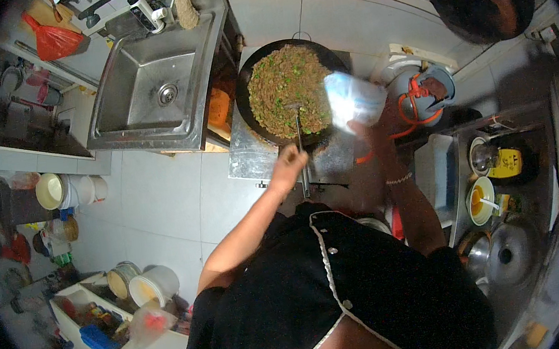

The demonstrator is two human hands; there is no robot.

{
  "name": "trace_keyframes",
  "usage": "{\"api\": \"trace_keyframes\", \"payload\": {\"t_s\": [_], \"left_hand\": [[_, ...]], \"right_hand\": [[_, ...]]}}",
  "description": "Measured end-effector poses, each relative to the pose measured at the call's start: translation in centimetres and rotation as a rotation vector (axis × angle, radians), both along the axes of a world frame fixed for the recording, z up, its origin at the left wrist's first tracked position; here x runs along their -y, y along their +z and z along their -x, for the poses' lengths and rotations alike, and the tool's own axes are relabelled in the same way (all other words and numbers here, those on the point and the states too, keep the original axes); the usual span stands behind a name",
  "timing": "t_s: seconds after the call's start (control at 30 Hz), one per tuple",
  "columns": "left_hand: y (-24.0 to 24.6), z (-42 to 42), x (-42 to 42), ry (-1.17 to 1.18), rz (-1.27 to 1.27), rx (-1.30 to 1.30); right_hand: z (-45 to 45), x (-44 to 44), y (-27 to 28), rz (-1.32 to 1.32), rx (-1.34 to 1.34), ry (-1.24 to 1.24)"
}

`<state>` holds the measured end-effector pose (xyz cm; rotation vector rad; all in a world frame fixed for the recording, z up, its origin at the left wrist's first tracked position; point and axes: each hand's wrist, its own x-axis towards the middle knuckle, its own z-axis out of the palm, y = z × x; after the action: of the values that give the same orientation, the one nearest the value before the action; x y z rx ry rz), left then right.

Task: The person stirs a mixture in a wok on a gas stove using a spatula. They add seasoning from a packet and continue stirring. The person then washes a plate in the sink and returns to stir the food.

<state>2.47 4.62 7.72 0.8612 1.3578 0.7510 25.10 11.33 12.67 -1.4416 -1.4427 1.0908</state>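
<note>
A large black wok [247, 111] sits on a metal stove top [249, 154], holding a brown minced mixture [287, 83] flecked with green pieces. A long-handled metal cooking tool [306, 184] rests with its head in the mixture and its handle towards me. My left hand [288, 169] is at that handle, fingers curled together and blurred. Whether they grip the handle or only pass by it cannot be told. Above the wok's right rim, my right hand [372, 130] grips a white and blue plastic bag [355, 99], tilted and blurred by motion.
Left of the stove stands a stainless steel sink [138, 95]. A gas cylinder [408, 100] with an orange hose [407, 118] is at the right. The side counter carries a bowl with a spoon [481, 200] and a yellow-labelled container [507, 163]. Several buckets [154, 287] stand at lower left.
</note>
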Motion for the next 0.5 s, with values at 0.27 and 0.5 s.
{"api": "trace_keyframes", "payload": {"t_s": [0.27,0.5], "left_hand": [[-10.0,-3.0,3.9,0.061,0.178,0.051],[-4.0,-0.5,5.0,0.200,0.084,0.154]], "right_hand": [[0.9,-6.9,1.0,-0.204,0.299,-0.023],[3.2,-9.4,2.5,-0.053,0.318,-0.015]]}}
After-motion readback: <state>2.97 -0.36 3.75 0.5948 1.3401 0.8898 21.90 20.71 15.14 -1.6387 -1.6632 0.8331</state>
